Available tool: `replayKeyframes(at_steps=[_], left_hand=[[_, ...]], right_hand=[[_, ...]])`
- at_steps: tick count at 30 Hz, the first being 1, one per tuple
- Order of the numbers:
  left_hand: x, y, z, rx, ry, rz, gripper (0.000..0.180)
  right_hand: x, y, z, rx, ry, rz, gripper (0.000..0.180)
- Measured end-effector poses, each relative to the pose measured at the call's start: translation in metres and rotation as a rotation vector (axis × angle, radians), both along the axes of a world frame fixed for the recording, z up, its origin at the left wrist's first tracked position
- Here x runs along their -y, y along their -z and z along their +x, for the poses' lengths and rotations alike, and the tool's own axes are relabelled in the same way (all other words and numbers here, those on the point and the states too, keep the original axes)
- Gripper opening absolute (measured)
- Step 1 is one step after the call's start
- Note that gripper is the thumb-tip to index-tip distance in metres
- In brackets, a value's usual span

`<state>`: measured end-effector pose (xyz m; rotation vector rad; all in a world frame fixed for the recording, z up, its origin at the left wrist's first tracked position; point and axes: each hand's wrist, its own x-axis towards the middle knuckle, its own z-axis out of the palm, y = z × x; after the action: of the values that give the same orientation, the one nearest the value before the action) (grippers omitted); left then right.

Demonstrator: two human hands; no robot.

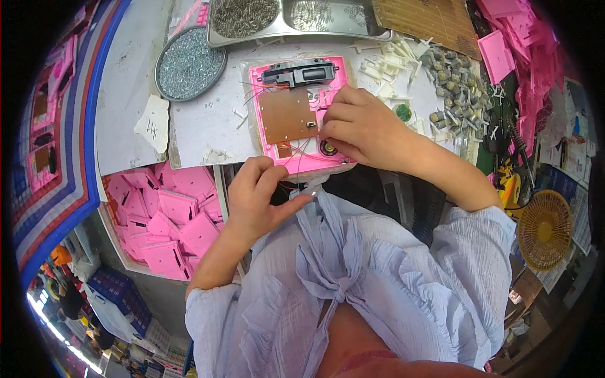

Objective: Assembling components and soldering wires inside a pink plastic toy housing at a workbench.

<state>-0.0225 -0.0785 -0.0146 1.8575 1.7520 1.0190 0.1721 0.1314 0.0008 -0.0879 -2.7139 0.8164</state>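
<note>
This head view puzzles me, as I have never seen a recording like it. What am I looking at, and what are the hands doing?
The picture comes from a wide fisheye camera worn on a person's head, looking down, so straight edges bend near the rim. The forearms enter from below.

On the white work surface lies a pink plastic case, open, with a brown circuit board, a black part and thin wires inside. The right hand rests on the case, fingers pressing at its inside. The left hand sits at the near edge, pinching something small; I cannot tell what.

Around: a round dish of small metal parts, a metal tray, white plastic bits, and a bin of pink cases.
</note>
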Motion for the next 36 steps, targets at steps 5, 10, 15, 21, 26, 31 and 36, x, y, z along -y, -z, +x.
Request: replayKeyframes(at_steps=[5,10,15,21,26,31,36], left_hand=[[0.019,0.018,0.011,0.256,-0.316,-0.171,0.043],[0.033,0.037,0.013,0.798,-0.387,-0.459,0.016],[0.039,0.060,0.034,1.148,-0.272,-0.454,0.029],[0.037,0.074,0.042,1.801,-0.007,-0.446,0.044],[0.037,0.079,0.042,1.926,0.065,-0.397,0.046],[0.040,0.073,0.044,1.864,-0.059,-0.419,0.045],[0.043,0.071,0.044,1.461,-0.229,-0.451,0.036]], right_hand=[[0.013,-0.005,0.007,-0.001,0.058,0.012,0.030],[0.016,0.002,0.008,-0.022,0.087,-0.002,0.029],[0.009,0.005,0.006,-0.047,0.055,-0.012,0.023],[0.007,0.008,0.006,-0.036,0.057,-0.021,0.023],[0.035,-0.007,-0.006,-0.083,0.044,0.060,0.031],[0.077,0.012,-0.035,-0.120,0.035,0.128,0.026],[0.085,0.014,-0.040,-0.088,0.139,0.128,0.024]])
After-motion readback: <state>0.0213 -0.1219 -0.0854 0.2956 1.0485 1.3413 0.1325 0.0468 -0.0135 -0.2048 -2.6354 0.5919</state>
